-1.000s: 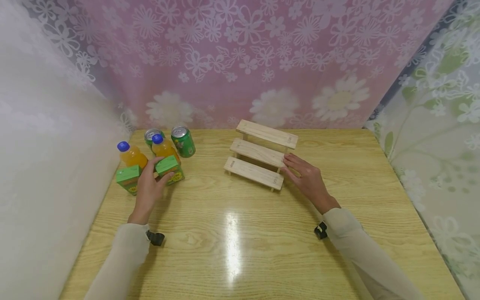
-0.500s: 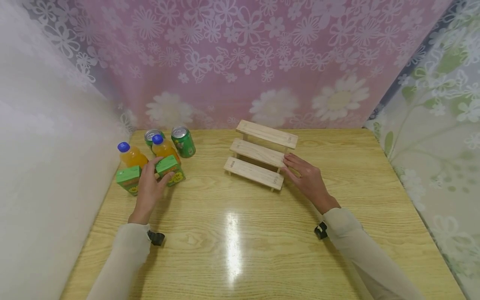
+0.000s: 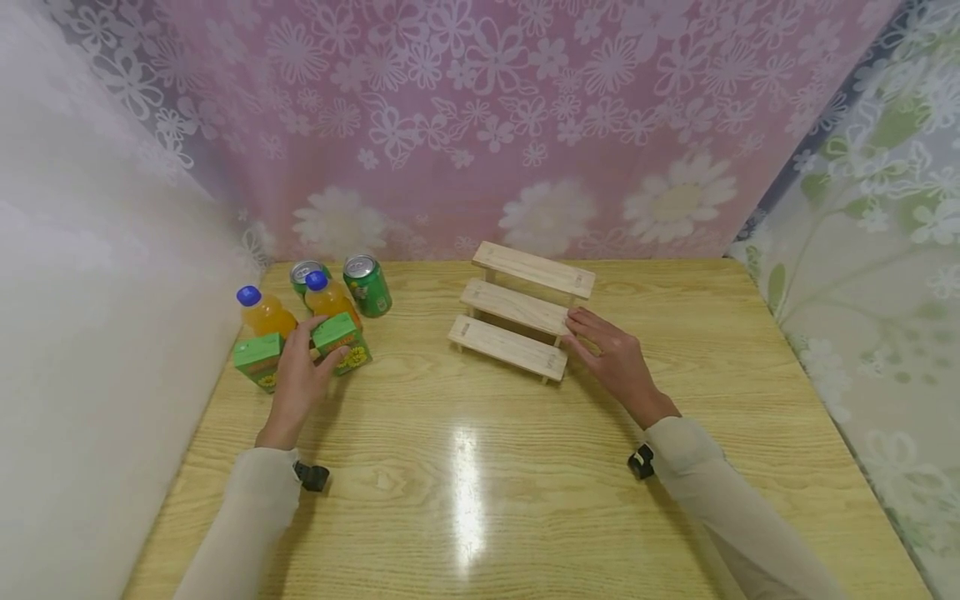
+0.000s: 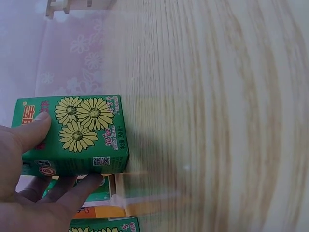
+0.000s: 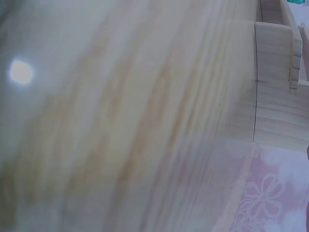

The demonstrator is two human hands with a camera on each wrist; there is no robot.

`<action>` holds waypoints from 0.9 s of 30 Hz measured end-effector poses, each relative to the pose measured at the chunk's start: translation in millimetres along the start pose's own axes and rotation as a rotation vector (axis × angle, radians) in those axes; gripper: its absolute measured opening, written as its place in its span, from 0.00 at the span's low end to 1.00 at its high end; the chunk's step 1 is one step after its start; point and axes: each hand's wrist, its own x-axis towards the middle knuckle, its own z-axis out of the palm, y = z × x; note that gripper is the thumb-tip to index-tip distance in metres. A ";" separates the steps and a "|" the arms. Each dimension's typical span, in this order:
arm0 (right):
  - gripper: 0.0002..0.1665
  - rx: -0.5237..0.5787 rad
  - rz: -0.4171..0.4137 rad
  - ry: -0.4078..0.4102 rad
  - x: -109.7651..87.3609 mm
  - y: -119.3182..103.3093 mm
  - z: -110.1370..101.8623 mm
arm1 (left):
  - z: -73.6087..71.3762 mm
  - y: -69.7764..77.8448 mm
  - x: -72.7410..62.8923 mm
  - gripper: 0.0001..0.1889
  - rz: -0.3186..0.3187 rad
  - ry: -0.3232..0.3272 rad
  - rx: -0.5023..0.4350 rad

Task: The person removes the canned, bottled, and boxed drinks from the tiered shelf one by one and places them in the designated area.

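My left hand point(image 3: 300, 371) grips a green drink carton point(image 4: 87, 130) printed with yellow flowers, thumb on its front face and fingers on the side. In the head view this carton stands at the left of the table. A second green carton point(image 3: 257, 358) stands left of the hand. Behind them are two orange drink bottles point(image 3: 267, 315) with blue caps. My right hand point(image 3: 615, 358) holds the right end of a three-step wooden rack point(image 3: 513, 308), fingers at the middle step's edge. In the right wrist view the rack's side point(image 5: 280, 96) shows at the right edge.
Two green cans point(image 3: 367, 287) stand behind the bottles, one partly hidden. The wood-grain table point(image 3: 390, 467) runs up to a pink floral curtain point(image 3: 450, 125) at the back. A pale wall covering point(image 3: 90, 292) borders the left, a leafy one point(image 3: 885, 333) the right.
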 end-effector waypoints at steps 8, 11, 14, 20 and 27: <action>0.24 0.003 0.000 0.001 3.5 0.0 0.8 | -1.1 1.8 2.3 0.36 -0.017 -0.001 -0.042; 0.24 0.005 -0.001 0.009 5.3 0.0 0.2 | -2.6 4.5 2.4 0.35 0.006 0.015 -0.022; 0.23 0.022 0.030 0.006 6.1 -0.4 -1.6 | -5.1 10.1 2.0 0.33 0.036 0.032 0.018; 0.18 0.088 0.109 0.058 9.4 1.7 -9.0 | -11.7 31.9 -2.9 0.27 0.170 0.070 0.125; 0.15 0.085 0.123 0.112 16.6 13.1 -25.9 | -20.6 58.6 -0.9 0.19 0.341 0.115 0.218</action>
